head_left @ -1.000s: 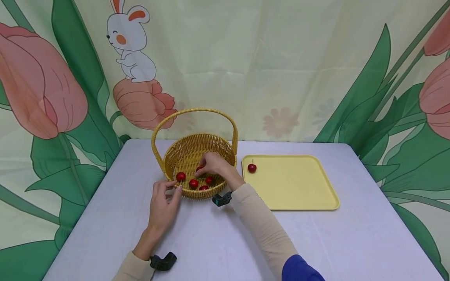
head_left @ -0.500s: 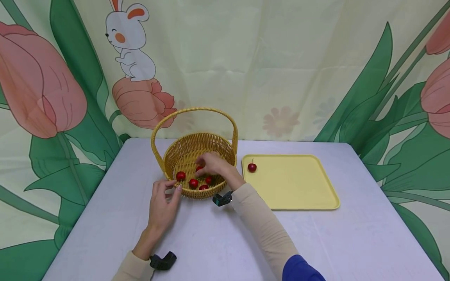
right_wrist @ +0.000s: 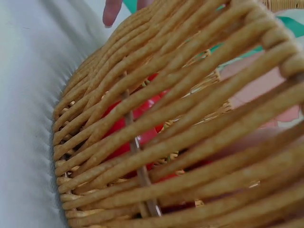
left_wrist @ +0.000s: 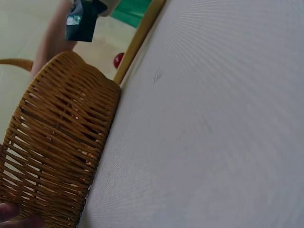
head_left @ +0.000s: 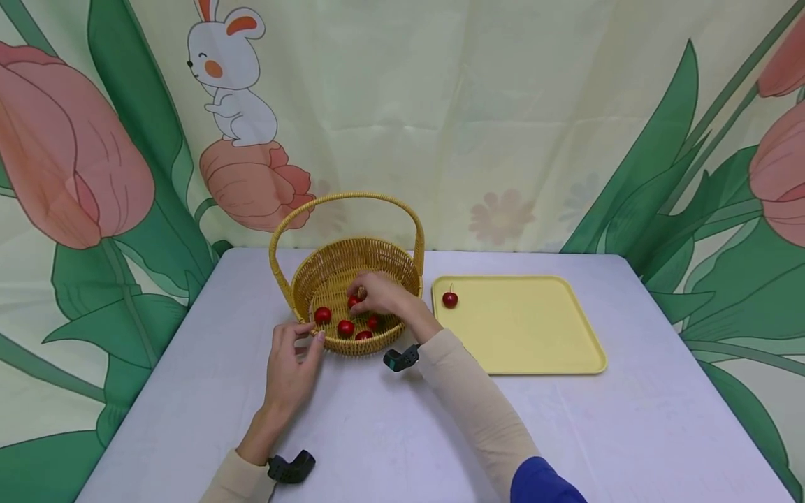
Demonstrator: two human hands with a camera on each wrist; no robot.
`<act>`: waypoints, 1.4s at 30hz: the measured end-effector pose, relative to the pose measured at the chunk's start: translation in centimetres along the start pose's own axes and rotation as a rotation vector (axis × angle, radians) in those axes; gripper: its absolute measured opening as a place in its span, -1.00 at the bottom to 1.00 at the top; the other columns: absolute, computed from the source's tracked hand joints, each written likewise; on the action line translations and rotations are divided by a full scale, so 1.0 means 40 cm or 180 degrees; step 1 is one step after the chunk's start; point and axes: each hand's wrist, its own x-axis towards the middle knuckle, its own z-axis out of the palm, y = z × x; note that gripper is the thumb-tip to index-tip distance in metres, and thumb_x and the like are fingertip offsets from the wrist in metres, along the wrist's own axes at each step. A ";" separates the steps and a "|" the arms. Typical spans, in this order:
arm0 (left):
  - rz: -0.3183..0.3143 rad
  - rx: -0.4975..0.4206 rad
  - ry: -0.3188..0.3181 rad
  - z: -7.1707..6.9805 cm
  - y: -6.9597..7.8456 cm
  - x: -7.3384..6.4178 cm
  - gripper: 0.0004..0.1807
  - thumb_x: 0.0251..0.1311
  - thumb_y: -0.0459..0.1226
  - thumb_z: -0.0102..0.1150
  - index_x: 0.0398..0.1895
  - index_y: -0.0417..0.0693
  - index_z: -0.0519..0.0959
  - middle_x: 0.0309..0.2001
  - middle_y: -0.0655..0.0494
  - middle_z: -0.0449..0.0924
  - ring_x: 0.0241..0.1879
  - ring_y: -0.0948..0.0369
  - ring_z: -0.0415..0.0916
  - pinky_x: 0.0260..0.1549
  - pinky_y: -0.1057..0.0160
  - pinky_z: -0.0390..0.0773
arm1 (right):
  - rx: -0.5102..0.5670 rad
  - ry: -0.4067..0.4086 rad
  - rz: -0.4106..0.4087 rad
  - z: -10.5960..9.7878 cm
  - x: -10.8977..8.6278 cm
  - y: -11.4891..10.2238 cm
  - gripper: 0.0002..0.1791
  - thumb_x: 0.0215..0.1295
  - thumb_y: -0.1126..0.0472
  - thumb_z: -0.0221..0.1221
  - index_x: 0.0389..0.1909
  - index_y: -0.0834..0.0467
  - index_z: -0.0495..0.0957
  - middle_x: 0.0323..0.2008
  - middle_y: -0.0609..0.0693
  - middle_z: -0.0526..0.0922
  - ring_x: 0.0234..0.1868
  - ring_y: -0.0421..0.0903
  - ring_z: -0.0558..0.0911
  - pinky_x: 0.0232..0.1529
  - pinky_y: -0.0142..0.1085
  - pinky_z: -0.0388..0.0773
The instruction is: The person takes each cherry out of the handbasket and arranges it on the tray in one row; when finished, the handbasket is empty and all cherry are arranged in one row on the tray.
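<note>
A woven basket [head_left: 358,346] with a tall arched handle stands on the table, several red cherries lying inside. My left hand [head_left: 292,370] holds the basket's near-left rim, its thumb and fingertips right at the edge; in the left wrist view, fingers [left_wrist: 21,221] show beside the weave. My right hand [head_left: 380,293] reaches down into the basket and pinches a cherry [head_left: 354,301], partly covered by the fingers. Nearby in the basket are a cherry [head_left: 323,316] at the left and another cherry [head_left: 346,328] toward the front. Through the weave, the right wrist view shows red fruit [right_wrist: 137,123].
Right of the basket lies a yellow tray [head_left: 528,328], with one stemmed cherry [head_left: 450,300] near its upper left corner. A white cloth covers the table [head_left: 390,433]. Behind it hangs a printed curtain [head_left: 503,126]. The basket's handle [head_left: 358,197] arches above the right hand.
The right hand has shifted slightly left inside the basket, and the cherry at its fingertips shows a little more. The left hand, basket and tray stay in place.
</note>
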 end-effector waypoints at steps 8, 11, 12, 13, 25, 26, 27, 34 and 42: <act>-0.0022 0.0019 -0.0026 0.002 0.001 -0.002 -0.62 0.39 -0.12 0.18 0.09 -0.20 0.51 0.04 -0.03 0.41 0.04 0.06 0.51 -0.12 0.16 0.63 | 0.0085 0.0200 -0.0125 -0.026 -0.041 -0.001 -0.60 0.23 0.14 0.39 0.07 0.14 0.65 0.09 0.04 0.48 0.01 -0.09 0.59 0.03 -0.28 0.61; -0.0020 0.0005 -0.0024 0.002 0.002 -0.004 -0.64 0.38 -0.12 0.18 0.08 -0.19 0.51 0.03 -0.03 0.41 0.04 0.06 0.51 -0.11 0.08 0.64 | -0.0016 0.0278 -0.0209 -0.046 -0.063 -0.003 -0.61 0.25 0.17 0.37 0.10 0.15 0.65 0.05 0.07 0.56 0.00 -0.06 0.60 0.04 -0.24 0.62; -0.0017 0.0000 -0.0022 0.002 0.002 -0.004 -0.64 0.39 -0.13 0.18 0.08 -0.18 0.51 0.03 -0.03 0.41 0.04 0.06 0.51 -0.11 0.05 0.65 | -0.0047 0.0315 -0.0240 -0.052 -0.070 -0.002 -0.61 0.25 0.18 0.36 0.09 0.15 0.65 0.03 0.07 0.59 0.00 -0.06 0.61 0.04 -0.24 0.62; -0.0012 -0.0014 -0.0021 0.001 0.002 -0.004 -0.64 0.38 -0.13 0.18 0.08 -0.18 0.51 0.03 -0.03 0.40 0.04 0.06 0.51 -0.11 0.01 0.65 | -0.0071 0.0351 -0.0270 -0.058 -0.077 -0.003 -0.62 0.26 0.19 0.35 0.09 0.16 0.65 0.02 0.08 0.61 -0.01 -0.05 0.61 0.05 -0.23 0.62; -0.0006 -0.0017 -0.0022 0.002 -0.001 -0.004 -0.63 0.38 -0.12 0.18 0.08 -0.19 0.51 0.04 -0.03 0.40 0.04 0.05 0.51 -0.11 -0.01 0.66 | 0.0331 0.0874 -0.0231 -0.114 -0.199 0.030 -0.61 0.21 0.29 0.31 0.08 0.18 0.66 -0.07 0.08 0.61 -0.06 -0.02 0.65 0.00 -0.19 0.66; 0.0002 -0.0010 -0.0015 0.002 -0.001 -0.004 -0.64 0.38 -0.12 0.18 0.08 -0.18 0.51 0.04 -0.03 0.41 0.03 0.06 0.51 -0.12 0.01 0.66 | 0.0367 0.0929 -0.0236 -0.118 -0.209 0.035 -0.61 0.20 0.29 0.31 0.07 0.19 0.66 -0.07 0.08 0.61 -0.07 -0.02 0.65 -0.01 -0.19 0.66; 0.0007 -0.0007 -0.0008 0.001 -0.001 -0.004 -0.64 0.38 -0.12 0.18 0.08 -0.18 0.51 0.04 -0.03 0.41 0.03 0.07 0.51 -0.12 0.03 0.66 | 0.0392 0.0980 -0.0242 -0.121 -0.219 0.042 -0.62 0.19 0.30 0.31 0.07 0.19 0.66 -0.08 0.08 0.61 -0.08 -0.02 0.66 -0.02 -0.18 0.67; -0.0005 0.0009 0.0005 0.001 0.001 -0.003 -0.65 0.38 -0.13 0.19 0.08 -0.16 0.51 0.04 -0.02 0.41 0.03 0.12 0.51 -0.12 0.07 0.65 | 0.0671 0.1307 -0.0286 -0.143 -0.274 0.100 -0.67 0.17 0.35 0.32 -0.01 0.23 0.67 -0.12 0.12 0.62 -0.12 0.04 0.68 0.02 0.01 0.68; -0.0033 0.0007 -0.0004 0.001 0.002 -0.004 -0.65 0.38 -0.14 0.19 0.08 -0.16 0.51 0.03 -0.03 0.41 0.03 0.12 0.50 -0.11 0.05 0.65 | 0.1081 0.1562 0.0036 -0.147 -0.299 0.198 -0.63 0.14 0.33 0.39 0.01 0.23 0.65 -0.04 0.17 0.67 -0.07 0.12 0.71 0.00 0.05 0.67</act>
